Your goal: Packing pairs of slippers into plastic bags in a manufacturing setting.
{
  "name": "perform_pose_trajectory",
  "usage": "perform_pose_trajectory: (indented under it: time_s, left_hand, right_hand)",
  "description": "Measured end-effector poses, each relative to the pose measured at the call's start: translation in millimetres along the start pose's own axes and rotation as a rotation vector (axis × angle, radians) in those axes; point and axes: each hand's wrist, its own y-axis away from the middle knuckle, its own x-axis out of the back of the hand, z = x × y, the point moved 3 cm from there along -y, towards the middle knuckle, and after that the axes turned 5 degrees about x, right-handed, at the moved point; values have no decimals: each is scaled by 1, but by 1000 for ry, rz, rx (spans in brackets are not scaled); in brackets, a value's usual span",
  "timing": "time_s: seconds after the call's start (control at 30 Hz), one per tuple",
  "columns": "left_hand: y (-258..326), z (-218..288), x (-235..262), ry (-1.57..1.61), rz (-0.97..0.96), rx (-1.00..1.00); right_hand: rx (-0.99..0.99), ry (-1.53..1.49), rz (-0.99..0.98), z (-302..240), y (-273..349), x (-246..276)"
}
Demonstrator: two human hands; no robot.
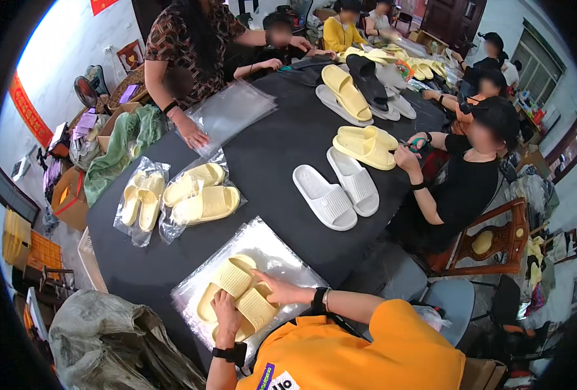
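Note:
A pair of pale yellow slide sandals [260, 311] lies on a stack of clear plastic bags [194, 281] at the near edge of the black table. The two sandals rest side by side, tilted against each other. My left hand [226, 314] is closed on the near side of the pair, fingers curled at the sandal between them. From the right, my right hand [279, 288] grips the pair's other side, its index finger stretched along the strap. Parts of the fingers are hidden against the sandals.
Bagged yellow sandals [205, 203] lie at left, with white slides [325, 197] to the right. A person across handles clear bags [233, 114]; another at right holds scissors [417, 144]. More sandals pile farther back. A grey sack [109, 338] stands at lower left.

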Motion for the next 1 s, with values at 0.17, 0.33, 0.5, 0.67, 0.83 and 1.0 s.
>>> perform_pose_trajectory:
  time_s: [0.17,0.33,0.5,0.67,0.83,1.0]
  left_hand:
    - [3,4,6,113,-68,-7]
    - [1,14,10,95,-41,-14]
    - [15,-9,19,238,68,168]
    - [50,-53,-25,29,-148,304]
    - [54,-54,-41,-122,-69,224]
    - [52,-54,-48,-192,17,211]
  right_hand:
    - [113,94,-94,2,-9,6]
    - [25,149,-2,-10,-11,15]
    - [85,142,333,9,-17,81]
    - [201,-85,712,-6,-6,202]
    - [155,47,1110,-33,15,304]
    - [146,784,820,-23,14,219]
